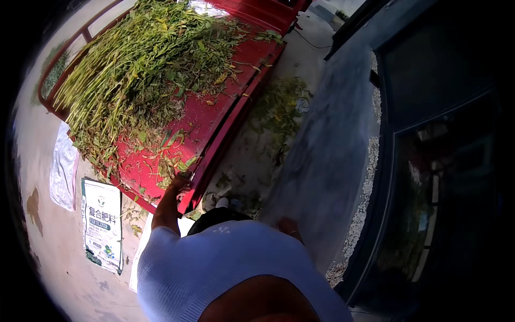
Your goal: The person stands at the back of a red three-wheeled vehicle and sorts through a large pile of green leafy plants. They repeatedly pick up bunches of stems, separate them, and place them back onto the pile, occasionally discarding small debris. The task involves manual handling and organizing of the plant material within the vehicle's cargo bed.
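Red flatbed (pixel 206 115), leaf-strewn; green stalks (pixel 142 56) heaped, yellowing in places.

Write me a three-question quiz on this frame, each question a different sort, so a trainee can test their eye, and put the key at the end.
1. True or false: The left hand and the right hand are both at the edge of the red cargo bed.
2. Fill in: The red cargo bed carries a heap of ___.
3. Multiple choice: Where is the white printed sack?
A) on top of the heap
B) on the ground beside the red cargo bed
C) in the right hand

Key:
1. False; only the left hand is there, and the right hand is away from it.
2. leafy stalks
3. B
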Tool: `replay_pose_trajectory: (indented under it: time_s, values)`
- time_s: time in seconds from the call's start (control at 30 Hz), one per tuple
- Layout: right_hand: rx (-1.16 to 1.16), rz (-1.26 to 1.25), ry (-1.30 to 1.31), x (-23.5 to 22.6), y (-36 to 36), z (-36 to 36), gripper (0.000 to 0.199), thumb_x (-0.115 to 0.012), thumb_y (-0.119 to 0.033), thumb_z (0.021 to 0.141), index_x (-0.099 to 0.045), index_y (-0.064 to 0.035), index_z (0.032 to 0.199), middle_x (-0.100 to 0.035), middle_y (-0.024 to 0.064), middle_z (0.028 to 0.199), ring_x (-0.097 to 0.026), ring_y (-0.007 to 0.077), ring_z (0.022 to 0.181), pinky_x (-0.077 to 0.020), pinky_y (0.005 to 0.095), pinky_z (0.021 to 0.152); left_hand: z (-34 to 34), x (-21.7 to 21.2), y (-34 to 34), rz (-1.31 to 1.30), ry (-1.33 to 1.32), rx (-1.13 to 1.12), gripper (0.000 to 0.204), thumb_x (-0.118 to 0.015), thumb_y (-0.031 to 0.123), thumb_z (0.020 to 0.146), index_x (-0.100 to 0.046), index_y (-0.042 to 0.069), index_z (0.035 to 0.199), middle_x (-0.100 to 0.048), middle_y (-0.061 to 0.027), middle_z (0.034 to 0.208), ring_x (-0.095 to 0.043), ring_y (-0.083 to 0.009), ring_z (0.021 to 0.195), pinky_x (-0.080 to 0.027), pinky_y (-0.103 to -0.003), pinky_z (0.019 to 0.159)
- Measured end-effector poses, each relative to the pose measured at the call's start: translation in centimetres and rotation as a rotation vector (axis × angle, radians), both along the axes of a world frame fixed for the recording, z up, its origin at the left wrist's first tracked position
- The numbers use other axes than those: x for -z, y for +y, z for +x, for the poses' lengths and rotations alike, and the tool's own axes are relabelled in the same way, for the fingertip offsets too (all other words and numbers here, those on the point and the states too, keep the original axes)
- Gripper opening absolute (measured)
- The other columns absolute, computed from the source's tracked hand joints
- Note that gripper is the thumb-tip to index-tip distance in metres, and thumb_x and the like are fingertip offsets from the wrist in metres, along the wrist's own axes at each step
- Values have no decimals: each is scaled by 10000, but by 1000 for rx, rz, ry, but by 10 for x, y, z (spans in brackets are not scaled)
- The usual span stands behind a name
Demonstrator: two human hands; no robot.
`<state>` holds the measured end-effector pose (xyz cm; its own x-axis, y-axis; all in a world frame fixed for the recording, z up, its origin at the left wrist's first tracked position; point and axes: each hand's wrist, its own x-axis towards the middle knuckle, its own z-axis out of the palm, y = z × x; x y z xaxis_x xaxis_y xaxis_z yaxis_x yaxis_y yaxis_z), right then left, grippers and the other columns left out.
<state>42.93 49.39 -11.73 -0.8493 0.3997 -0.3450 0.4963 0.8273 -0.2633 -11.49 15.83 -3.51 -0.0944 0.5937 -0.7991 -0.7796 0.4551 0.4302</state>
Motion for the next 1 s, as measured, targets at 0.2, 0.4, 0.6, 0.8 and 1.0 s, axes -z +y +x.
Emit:
replay_pose_trajectory:
  time_s: [0.2,0.4,0.6,0.8,1.0]
  values:
    - [217,-425,496,-117,84,-93,191,-580,-263,784,-552,-130,651,-451,92,601,-533,292,627,-463,422,585,-101,23,46,-478,663,-57,239,-640,273,745,-583,53,818,-587,-57,581,-572,-190,490,-469,-367,481]
    - [539,-494,95,-103,222,-183,141,-572,-222,782,-580,-109,697,-528,92,655,-556,283,601,-469,414,554,-204,-26,179,-905,1360,-431,418,-692,218,693,-577,21,1043,-639,-211,883,-622,-360,817,-492,-427,739]
    - [-105,-27,-397,-121,420,-315,108,-563,-180,780,-608,-89,743,-605,92,709,-580,273,575,-476,406,523,-183,-37,345,-1096,1426,-371,506,-704,265,675,-533,22,1084,-520,-235,1028,-535,-403,915,-460,-454,787]
    - [1128,-1257,219,-125,588,-451,64,-535,-51,805,-592,-39,830,-596,112,667,-559,212,482,-429,326,389,-206,-54,474,-1009,1303,-195,535,-709,169,673,-504,38,1149,-408,-269,1220,-476,-433,1063,-434,-440,894]
    - [876,-929,167,-188,649,-598,149,-570,-33,790,-574,-18,937,-600,118,682,-581,203,531,-446,322,402,-342,-49,517,-1228,877,-783,967,-773,252,651,-177,100,1398,-228,-328,1355,-433,-460,1130,-406,-447,948]
